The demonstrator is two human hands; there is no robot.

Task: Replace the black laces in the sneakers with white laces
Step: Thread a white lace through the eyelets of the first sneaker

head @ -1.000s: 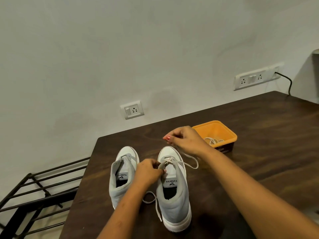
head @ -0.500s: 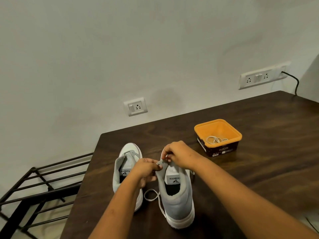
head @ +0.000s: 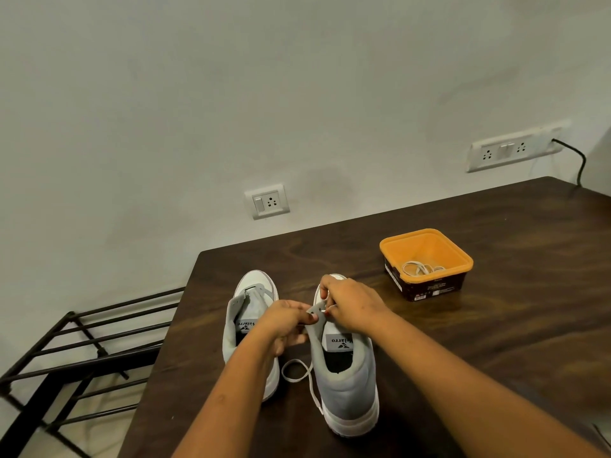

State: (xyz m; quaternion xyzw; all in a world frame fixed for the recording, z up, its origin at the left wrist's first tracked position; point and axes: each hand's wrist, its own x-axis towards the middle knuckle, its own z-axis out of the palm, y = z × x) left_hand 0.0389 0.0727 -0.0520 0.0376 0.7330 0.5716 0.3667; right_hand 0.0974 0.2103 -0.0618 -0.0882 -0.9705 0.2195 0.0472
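Head view. Two grey-and-white sneakers stand side by side on the dark table (head: 496, 342). The left hand (head: 284, 322) pinches the eyelet flap of the near sneaker (head: 347, 381). The right hand (head: 353, 305), fingers curled together, pinches the white lace (head: 293, 380) at that flap. The lace's slack loops between this shoe and the far sneaker (head: 251, 292). A second lace (head: 420, 268) lies in the orange tub (head: 426, 241).

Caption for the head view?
Left hand pinches the eyelet flap of the nearer sneaker while right hand threads a white lace; another lace lies in the orange tub.

grey-white sneakers (head: 347, 375), white lace (head: 297, 371), orange tub (head: 426, 249), dark wood-grain table (head: 496, 325)
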